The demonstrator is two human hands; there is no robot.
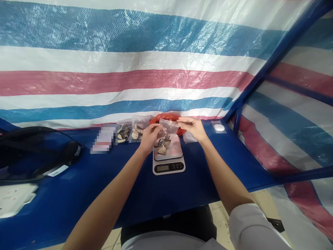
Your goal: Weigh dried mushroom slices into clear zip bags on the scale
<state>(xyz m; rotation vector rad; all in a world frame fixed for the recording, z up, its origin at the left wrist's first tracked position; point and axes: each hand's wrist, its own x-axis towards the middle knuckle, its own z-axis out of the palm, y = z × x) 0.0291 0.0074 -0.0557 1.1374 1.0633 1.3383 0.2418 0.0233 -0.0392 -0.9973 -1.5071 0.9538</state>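
A clear zip bag (169, 127) with brown and pale dried pieces in its lower part is held over the kitchen scale (158, 168). My left hand (150, 138) pinches the bag's left side near the top. At the upper right corner of the bag, my right hand (193, 127) has its fingers closed on the edge. The filled end of the bag hangs over or rests on the scale's plate; I cannot tell which. Behind it lies a red plastic bag (166, 116), partly hidden by my hands.
Two filled clear bags, a left one (122, 132) and a right one (136, 131), lie left of the scale. More clear plastic (189, 138) lies under my right hand. A white round object (219, 127), black headphones (70, 156) and a white power strip (15, 198) share the blue table (104, 194).
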